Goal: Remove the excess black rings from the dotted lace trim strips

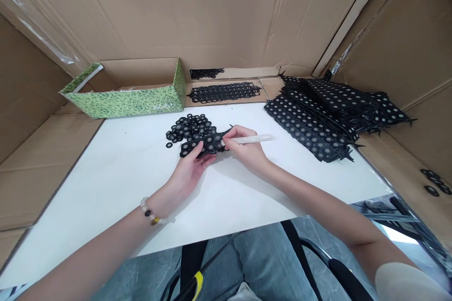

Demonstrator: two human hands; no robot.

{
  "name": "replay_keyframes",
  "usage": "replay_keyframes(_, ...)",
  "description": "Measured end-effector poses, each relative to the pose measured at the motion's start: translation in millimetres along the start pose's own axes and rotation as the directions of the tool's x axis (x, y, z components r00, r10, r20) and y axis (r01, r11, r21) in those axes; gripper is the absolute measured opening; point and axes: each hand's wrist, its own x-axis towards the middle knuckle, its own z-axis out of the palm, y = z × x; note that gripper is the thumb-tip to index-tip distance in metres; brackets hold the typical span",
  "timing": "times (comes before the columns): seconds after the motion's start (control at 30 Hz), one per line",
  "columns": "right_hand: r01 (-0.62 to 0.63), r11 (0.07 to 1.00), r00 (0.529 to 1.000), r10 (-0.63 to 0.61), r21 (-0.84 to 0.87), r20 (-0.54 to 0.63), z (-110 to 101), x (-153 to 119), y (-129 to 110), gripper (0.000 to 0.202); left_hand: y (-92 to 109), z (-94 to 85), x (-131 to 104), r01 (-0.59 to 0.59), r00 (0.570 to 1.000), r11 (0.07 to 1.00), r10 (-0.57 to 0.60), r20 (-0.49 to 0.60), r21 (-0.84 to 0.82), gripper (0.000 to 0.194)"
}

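Near the middle of the white table, my left hand (192,164) grips a black sheet (209,143) dotted with grey-centred discs, its thumb on top and fingers underneath. My right hand (245,148) is closed round a white pen-like tool (252,139), whose tip end is at the right part of the sheet. That tip is hidden by the fingers. Just behind the sheet lies a pile of loose black rings with grey centres (187,127).
A green patterned box (130,102) stands at the back left. Beside it lies a black perforated sheet (226,92), with black scraps (205,73) behind. Stacked dotted black sheets (307,127) cover the back right. Several black rings (431,191) lie on cardboard at the far right.
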Motion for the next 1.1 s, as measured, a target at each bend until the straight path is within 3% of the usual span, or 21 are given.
replay_keyframes(0.1, 0.014, 0.998, 1.0, -0.014, 0.058, -0.005, 0.8, -2.7, -4.0, 0.011, -1.8, 0.0, -1.8, -0.052, 0.999, 0.998, 0.052, 0.003, 0.023, 0.01)
replay_keyframes(0.23, 0.014, 1.0, 1.0, -0.014, -0.002, 0.002, 6.7, -6.1, -3.2, 0.014, -4.9, -1.1, -4.2, -0.113, 0.991, 0.989, 0.105, 0.079, 0.1, 0.018)
replay_keyframes(0.67, -0.014, 1.0, 1.0, 0.014, -0.01, 0.003, 6.9, -5.9, -0.1, 0.009, -5.6, -1.8, -2.3, -0.086, 0.995, 0.992, 0.08, 0.062, 0.095, 0.015)
replay_keyframes(0.87, 0.023, 0.991, 1.0, -0.02, -0.129, 0.019, 10.1, -7.1, 3.6, 0.01, -7.3, -3.8, -0.4, -0.088, 0.995, 0.991, 0.082, 0.061, 0.099, 0.018)
replay_keyframes(1.1, 0.047, 0.985, 0.999, -0.045, -0.169, 0.012, 11.3, -6.7, 4.5, 0.011, -6.0, -4.6, 0.5, -0.08, 0.989, 0.989, 0.063, 0.135, 0.128, 0.022)
